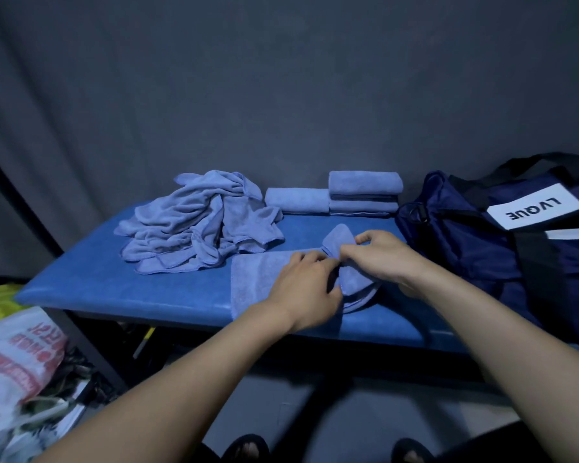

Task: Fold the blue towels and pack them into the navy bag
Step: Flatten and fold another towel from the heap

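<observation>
Blue terry cloth lay across the near part of the padded bench [114, 289], one towel [258, 279] partly folded under a person's two hands. The left hand [306, 289] rested on the cloth with its fingers curled down into the fold, gripping the fabric. The right hand [381, 255] pinched a raised corner of the same towel between thumb and fingers, the corner standing up just beyond the knuckles. Behind, at the left, sat a loose heap of unfolded towels [198, 225]. Toward the wall lay one folded towel [296, 200], and just beside it a short stack of folded towels [364, 193]. The navy bag [465, 242] stood at the right end of the bench, touching nothing folded, its white label reading LVQUE upside down. A plastic sack [17, 359] slumped on the floor at the left.
</observation>
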